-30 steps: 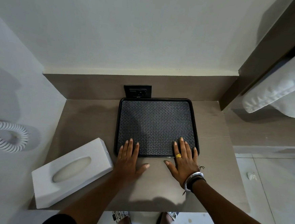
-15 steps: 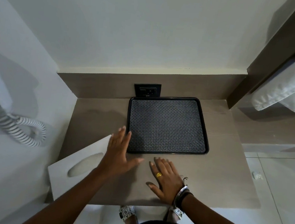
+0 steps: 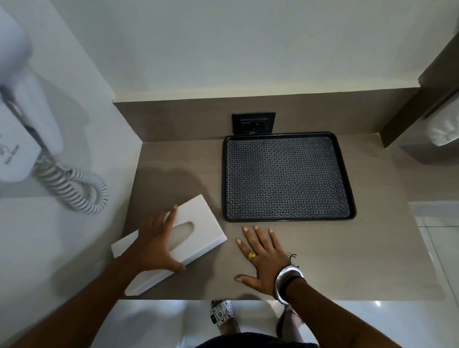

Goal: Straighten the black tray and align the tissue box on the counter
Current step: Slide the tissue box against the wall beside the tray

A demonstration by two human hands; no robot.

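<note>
here, going from the left, a wall-mounted hair dryer (image 3: 8, 140) hangs with its coiled cord (image 3: 76, 186); its holder carries small dark print that seems to end in "hair dryer", the line above being too blurred to read. next comes the tissue box (image 3: 179, 241), lying flat at the front left corner of the worktop (image 3: 380, 262), skewed so that its long axis runs diagonally from the near-left edge up toward the tray. the left hand (image 3: 154, 247) rests on top of it, fingers spread along the far long side and thumb hooked against the near long side, so this grip is clamped across the box's width. since the box lies directly under that hand, the left is plainly the one placed to swing it square (a turn about the near end looks like what is called for, as a judgement). the right hand (image 3: 262, 261) lies palm down and open on the bare worktop, holding nothing, just beside the box's far corner and just short of the black tray (image 3: 288, 178). the tray sits against the back wall below a dark wall socket (image 3: 253, 123), its edges looking parallel to the worktop's. farther right, a folded white towel (image 3: 457, 128) shows on a shelf.
</note>
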